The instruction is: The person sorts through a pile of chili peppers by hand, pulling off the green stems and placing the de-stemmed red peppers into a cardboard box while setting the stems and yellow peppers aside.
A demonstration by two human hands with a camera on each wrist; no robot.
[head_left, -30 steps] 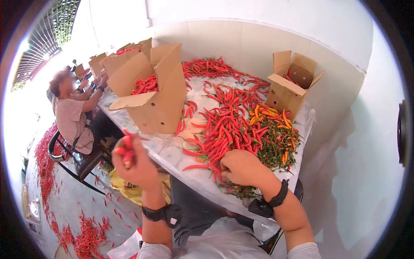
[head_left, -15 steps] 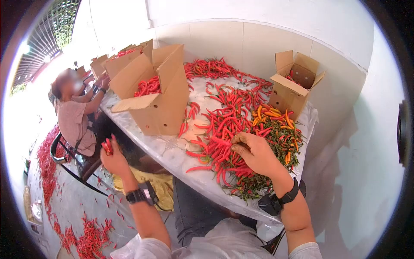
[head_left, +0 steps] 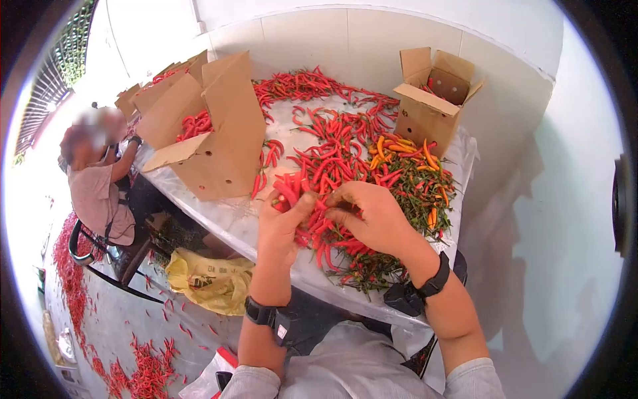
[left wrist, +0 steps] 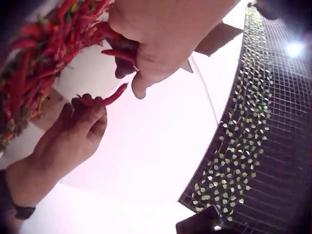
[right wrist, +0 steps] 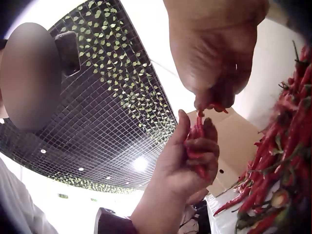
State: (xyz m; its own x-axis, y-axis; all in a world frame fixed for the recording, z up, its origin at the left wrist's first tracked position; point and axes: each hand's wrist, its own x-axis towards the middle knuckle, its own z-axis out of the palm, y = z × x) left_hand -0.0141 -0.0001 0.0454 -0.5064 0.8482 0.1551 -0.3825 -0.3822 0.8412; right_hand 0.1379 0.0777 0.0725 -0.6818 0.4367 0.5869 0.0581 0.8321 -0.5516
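Note:
My left hand [head_left: 278,233] holds several red chili peppers [head_left: 290,188] in its curled fingers above the table's near edge; the right wrist view shows the red chilies [right wrist: 197,151] in that palm. Close beside it, my right hand [head_left: 377,216] pinches one red chili pepper [left wrist: 115,95] between thumb and fingers, its thin end pointing toward the left hand in the left wrist view. Both hands are over a heap of loose red chilies [head_left: 335,149] on the plastic-covered table [head_left: 229,214]. Green stems with small chilies [head_left: 425,193] lie to the right of the heap.
A large open carton [head_left: 226,156] with red chilies stands left on the table, a smaller carton [head_left: 428,123] at the back right. Orange chilies [head_left: 399,147] lie before the smaller one. Another person [head_left: 100,193] sits at left. A yellow sack [head_left: 209,282] and scattered chilies [head_left: 153,369] are on the floor.
My left hand has come from the left, beyond the table edge, in over the table with its chilies. The right hand has lifted off the heap and now meets it, pinching a chili.

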